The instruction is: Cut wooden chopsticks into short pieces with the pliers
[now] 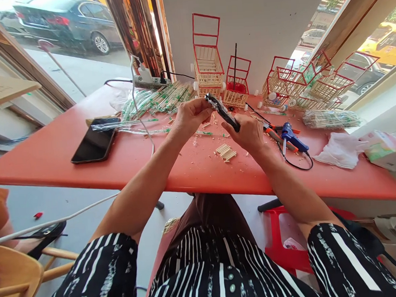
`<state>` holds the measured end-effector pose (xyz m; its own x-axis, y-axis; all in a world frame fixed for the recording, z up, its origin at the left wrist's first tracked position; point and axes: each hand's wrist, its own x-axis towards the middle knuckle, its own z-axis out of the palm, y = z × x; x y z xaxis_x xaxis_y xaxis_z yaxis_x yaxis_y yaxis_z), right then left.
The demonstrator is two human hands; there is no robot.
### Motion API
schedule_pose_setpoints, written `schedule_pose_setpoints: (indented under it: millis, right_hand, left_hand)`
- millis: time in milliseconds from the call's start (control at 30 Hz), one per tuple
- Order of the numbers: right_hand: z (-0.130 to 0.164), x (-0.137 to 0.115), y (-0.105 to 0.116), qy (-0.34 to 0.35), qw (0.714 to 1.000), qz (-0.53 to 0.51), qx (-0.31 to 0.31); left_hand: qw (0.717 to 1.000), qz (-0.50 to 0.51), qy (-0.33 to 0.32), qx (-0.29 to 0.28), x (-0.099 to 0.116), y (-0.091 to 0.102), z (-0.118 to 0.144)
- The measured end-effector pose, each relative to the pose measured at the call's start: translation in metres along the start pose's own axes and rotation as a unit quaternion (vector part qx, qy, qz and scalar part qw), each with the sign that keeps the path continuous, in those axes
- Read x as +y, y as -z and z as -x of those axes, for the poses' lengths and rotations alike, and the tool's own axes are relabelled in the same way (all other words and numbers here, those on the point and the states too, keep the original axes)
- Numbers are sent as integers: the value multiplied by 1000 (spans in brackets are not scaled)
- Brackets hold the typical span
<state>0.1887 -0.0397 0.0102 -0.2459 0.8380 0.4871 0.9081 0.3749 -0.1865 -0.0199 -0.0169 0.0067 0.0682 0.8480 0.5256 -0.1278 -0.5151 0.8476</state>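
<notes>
My right hand (249,130) is wrapped round the dark handle of a long black tool (223,110), which slants up to the left above the table. The tool's exact kind is not clear; whitish smears show along it. Close to its far end, the fingers of my left hand (191,116) are pinched together. Whatever they hold is too small to make out. Below my hands lies a small group of short cut wooden sticks (226,152), side by side. Bits of wood are scattered around it on the red table (200,175).
Small stick-built shopping carts (209,66) with red frames stand along the back. Bundled sticks in plastic (160,99) and a phone (95,140) lie left. A blue glue gun (292,137), orange-handled pliers (278,138), white cloth (340,151) and tissue pack (389,148) are right.
</notes>
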Motion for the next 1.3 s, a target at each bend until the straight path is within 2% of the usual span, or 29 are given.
schedule_pose_setpoints:
  millis: [167,400,567,667,767,900,1033,1300]
  right_hand:
    - [-2,3,6,31,999,14,22]
    - [-2,5,3,22,1000,-7,-19]
    - [-2,4,1,17,999,-29,-27]
    - [-3,4,-1,1,998,-58,-32]
    - [-6,6,-3,-11,994,-99,-46]
    - [-7,9,-3,12,986,-140,-94]
    - [-7,7,-1,38,978,-162,-128]
    - [-8,6,1,47,978,-162,-118]
  left_hand:
    - [1000,-10,-18,-4,5,0,2]
    - [1000,2,15,10,7,-6,4]
    - [999,24,34,18,5,-7,2]
    - [998,48,32,2,3,-5,1]
    - [995,68,67,-24,4,-3,3]
    - [990,91,96,-43,12,-2,7]
    - [990,95,103,-31,18,-5,8]
    - [990,84,111,-12,17,-7,7]
